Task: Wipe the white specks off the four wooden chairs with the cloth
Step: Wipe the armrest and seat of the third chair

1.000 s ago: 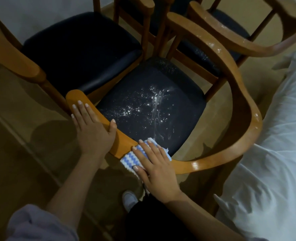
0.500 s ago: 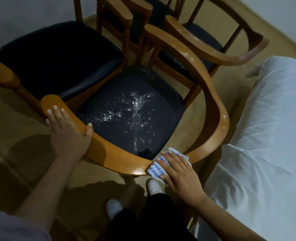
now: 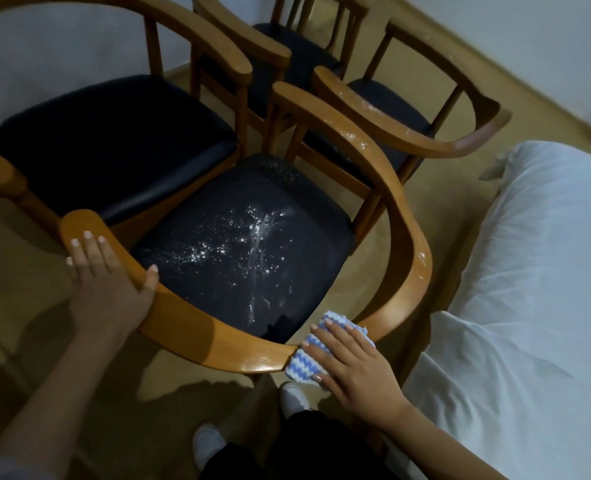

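The nearest wooden chair (image 3: pixel 197 330) has a curved rail and a dark seat strewn with white specks (image 3: pixel 252 244). My left hand (image 3: pixel 103 289) rests on the rail's left end, fingers flat on top and thumb against the inner side. My right hand (image 3: pixel 353 368) presses a blue-and-white striped cloth (image 3: pixel 304 362) flat on the rail near its right bend. More specks dot the rail's right arm (image 3: pixel 420 258). A second chair (image 3: pixel 218 43) stands to the left with a clean-looking seat. A third chair (image 3: pixel 408 133) at the back right has specks on its rail. A fourth chair (image 3: pixel 252 32) stands behind.
A bed with white bedding (image 3: pixel 529 271) runs along the right, close to the nearest chair. My white shoes (image 3: pixel 294 398) stand on the wooden floor just behind the chair's rail. A wall and skirting board (image 3: pixel 495 57) close off the back right.
My right hand has slid the cloth to the right along the rail, from near my left hand toward the right bend. My left hand stays on the rail's left end.
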`<state>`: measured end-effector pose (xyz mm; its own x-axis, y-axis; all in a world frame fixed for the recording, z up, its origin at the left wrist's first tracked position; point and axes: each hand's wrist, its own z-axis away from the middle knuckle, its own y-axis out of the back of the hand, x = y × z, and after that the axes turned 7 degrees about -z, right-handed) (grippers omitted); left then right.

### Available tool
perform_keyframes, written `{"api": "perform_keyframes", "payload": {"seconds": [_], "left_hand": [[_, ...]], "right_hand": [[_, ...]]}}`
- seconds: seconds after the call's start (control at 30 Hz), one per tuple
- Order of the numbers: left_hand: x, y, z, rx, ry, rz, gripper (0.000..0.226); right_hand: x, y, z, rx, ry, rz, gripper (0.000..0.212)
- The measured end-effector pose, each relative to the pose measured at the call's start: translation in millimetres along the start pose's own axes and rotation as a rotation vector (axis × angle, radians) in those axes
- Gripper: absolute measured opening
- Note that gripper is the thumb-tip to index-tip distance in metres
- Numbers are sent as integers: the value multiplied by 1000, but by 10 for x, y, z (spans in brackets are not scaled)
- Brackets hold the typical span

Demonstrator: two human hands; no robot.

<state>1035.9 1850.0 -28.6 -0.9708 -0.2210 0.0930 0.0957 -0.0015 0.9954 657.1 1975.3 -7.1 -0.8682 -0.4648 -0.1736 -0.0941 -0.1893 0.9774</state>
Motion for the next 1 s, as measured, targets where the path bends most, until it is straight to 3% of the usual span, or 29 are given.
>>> {"api": "perform_keyframes", "payload": {"seconds": [0.33,0.47,0.7,0.9,1.0], "left_hand": [[-13,-54,-8,37,31,-11,95],[80,-34,19,23,57,-16,83],[500,-61,253,-7,73,-43,76],[919,-75,529,-9,191,5,76],[1093,-87,655,-15,236,47,76]], "right_hand": [[451,149,72,56,96,-11,48],[655,216,104,108,124,-60,49],[1189,447,34,247,109,-179,45],[1519,584,-116,314,-56,-330,44],[1351,540,-19,268,32,-310,43]]}}
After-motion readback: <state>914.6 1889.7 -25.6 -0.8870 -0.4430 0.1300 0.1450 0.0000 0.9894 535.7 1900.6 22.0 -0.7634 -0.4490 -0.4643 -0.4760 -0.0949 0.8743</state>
